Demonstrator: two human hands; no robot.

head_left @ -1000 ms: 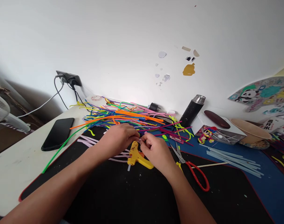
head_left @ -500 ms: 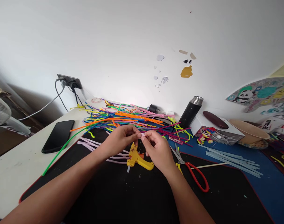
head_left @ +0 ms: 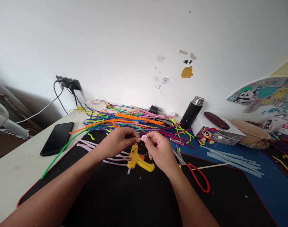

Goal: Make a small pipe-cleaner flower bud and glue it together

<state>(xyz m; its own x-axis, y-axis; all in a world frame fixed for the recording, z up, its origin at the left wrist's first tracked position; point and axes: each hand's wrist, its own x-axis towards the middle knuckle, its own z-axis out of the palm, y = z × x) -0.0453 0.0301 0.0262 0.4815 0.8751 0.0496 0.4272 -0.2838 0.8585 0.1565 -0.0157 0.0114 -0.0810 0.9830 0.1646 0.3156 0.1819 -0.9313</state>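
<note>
A small pale lilac coil is pinched in the fingertips of my right hand, above the black mat. My left hand pinches a short pale end that sticks out from the coil's left side. Just below my hands a yellow glue gun lies on the mat, a clear stick poking from its rear. Pale lilac pipe cleaners lie to its left, partly hidden under my left forearm. Red-handled scissors rest slightly open to the right of my right hand.
Many coloured pipe cleaners are heaped along the wall. A phone lies at the left. At the right stand a black thermos, a small figurine and a bowl, with clear glue sticks in front.
My left hand has moved slightly left, away from my right fingertips, and more of the pale coil now shows between them. The whole view has shifted a little.
</note>
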